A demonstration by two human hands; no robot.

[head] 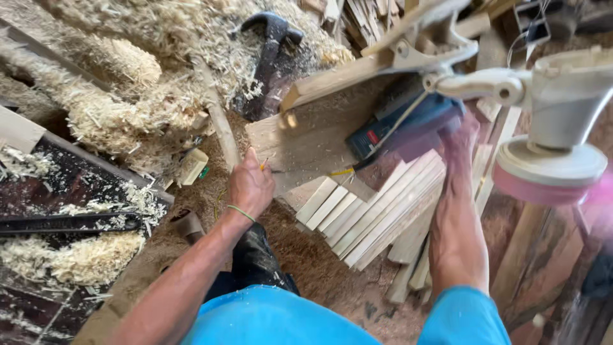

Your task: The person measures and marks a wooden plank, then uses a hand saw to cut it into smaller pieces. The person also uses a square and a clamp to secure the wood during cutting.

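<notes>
1. Landmark: fan of pale wooden slats (377,214) lying on the sawdust-covered floor, centre frame. All positions below are relative to it.
2. Left hand (250,186): just left of the slats, back of hand toward the camera, fingers curled around something thin. A yellow pencil (342,171) pokes out to the right of the hand along the top edge of the slats. Looks like a grip on it, but the fingers hide the contact. Green band on the wrist.
3. Right hand (461,142): at the upper right end of the slats, motion-blurred. Cannot tell whether it is loose, clenched or holding anything; fingertips appear to be over or touching the slat ends.
4. Flat wooden board (300,144): directly above the slats; the left hand sits at its lower left edge.
5. Blue power tool (396,124): above the slats, right of the board, lying flat, partly hidden by the blurred hand.
6. Grinder with pink disc (549,169): right of the slats, close to the camera, white body, disc facing down.
7. Hammer (271,45): well above the slats, dark head, lying in shavings.
8. Wood shavings (128,96): heaped up left of the slats, thick and pale.
9. More slats in a looser pile: just below right of the fan, under the right forearm.
10. Person wears blue top, dark trousers; knee below the slats.
</notes>
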